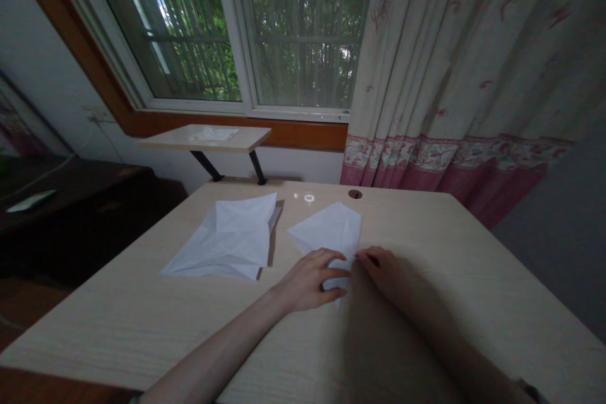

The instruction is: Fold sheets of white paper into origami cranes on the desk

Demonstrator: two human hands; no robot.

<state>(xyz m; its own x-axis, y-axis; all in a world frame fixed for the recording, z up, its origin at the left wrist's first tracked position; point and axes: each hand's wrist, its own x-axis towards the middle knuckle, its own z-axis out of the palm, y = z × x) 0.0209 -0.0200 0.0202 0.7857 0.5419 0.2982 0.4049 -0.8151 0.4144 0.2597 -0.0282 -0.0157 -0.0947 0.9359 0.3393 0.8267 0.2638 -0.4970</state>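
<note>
A folded sheet of white paper (334,227) lies on the desk in front of me, creased into a pointed, kite-like shape. Across its near part rests my left hand (319,278), fingers spread and pressing on the sheet. My right hand (381,268) is at the paper's right edge, with thumb and fingertips pinched together there. Part of the sheet's near end is hidden under my left hand. To the left lies a stack of creased white paper sheets (231,233), apart from both hands.
The pale wooden desk (156,322) carries a small raised shelf (173,139) at the back left, with white paper (215,133) on it. A round cable hole (355,194) is near the back edge. Behind are a window and a curtain (426,76); a dark table (71,196) stands left.
</note>
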